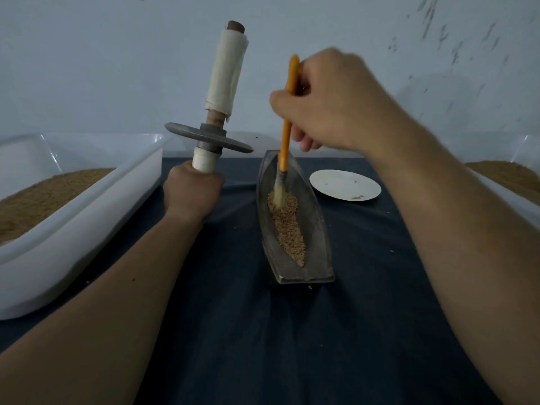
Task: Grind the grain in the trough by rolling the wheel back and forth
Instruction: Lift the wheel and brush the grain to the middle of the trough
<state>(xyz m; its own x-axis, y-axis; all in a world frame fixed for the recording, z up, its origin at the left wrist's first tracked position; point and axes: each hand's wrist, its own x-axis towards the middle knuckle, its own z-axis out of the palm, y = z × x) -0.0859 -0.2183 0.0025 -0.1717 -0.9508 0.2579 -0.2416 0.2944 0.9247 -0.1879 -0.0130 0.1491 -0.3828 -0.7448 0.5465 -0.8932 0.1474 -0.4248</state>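
A grey boat-shaped metal trough (317,229) lies on the dark cloth at the centre, holding a strip of brown grain (287,226). My left hand (191,191) grips the lower handle of the grinding wheel (209,138), held upright in the air to the left of the trough; its upper handle is wrapped in white cloth. My right hand (327,103) pinches an orange-handled brush (287,124) above the trough's far end. The brush bristles touch the grain at the far end.
A white tub (87,206) with brown grain stands at the left. Another white tub (508,185) with grain sits at the right edge. A small white plate (344,185) lies right of the trough. A pale wall rises behind the table.
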